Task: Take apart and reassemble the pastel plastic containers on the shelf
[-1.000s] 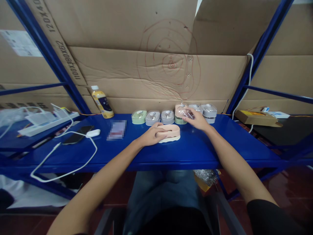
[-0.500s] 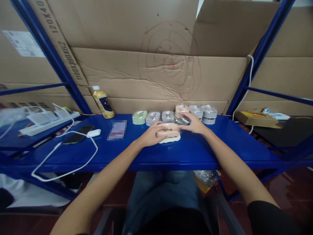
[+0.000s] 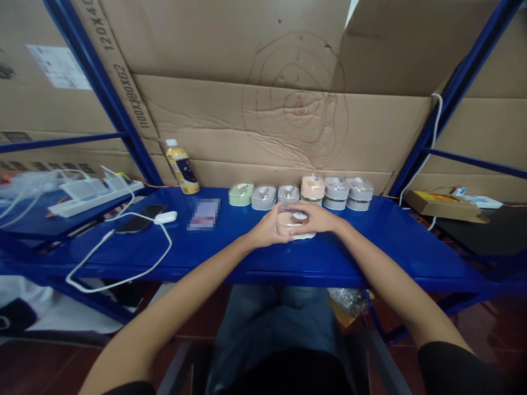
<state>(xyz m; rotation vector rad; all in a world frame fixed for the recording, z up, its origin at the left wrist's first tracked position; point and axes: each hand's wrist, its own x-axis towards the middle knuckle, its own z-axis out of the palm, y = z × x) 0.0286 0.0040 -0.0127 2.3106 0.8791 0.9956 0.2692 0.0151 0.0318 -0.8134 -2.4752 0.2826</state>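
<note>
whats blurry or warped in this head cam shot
In the head view, the blue steel upright leans inward and the shelf edge bows, a wide-lens warp; the power strip at far left is smeared; a rectangular packet is pixelated; the left hand, right hand and pink container show no strong blur.

**Flattened cardboard sheets point(image 3: 230, 120) behind a blue steel rack point(image 3: 102, 93)**
Red rings point(image 3: 300, 104) are drawn on the cardboard; glossy reddish-brown floor tiles point(image 3: 486, 323) show beneath the blue shelf point(image 3: 395, 247).

shelf point(image 3: 382, 247): glossy painted metal; pink case point(image 3: 286, 225): smooth plastic; carton point(image 3: 247, 120): matt corrugated cardboard; bottle point(image 3: 182, 170): glossy plastic
</note>
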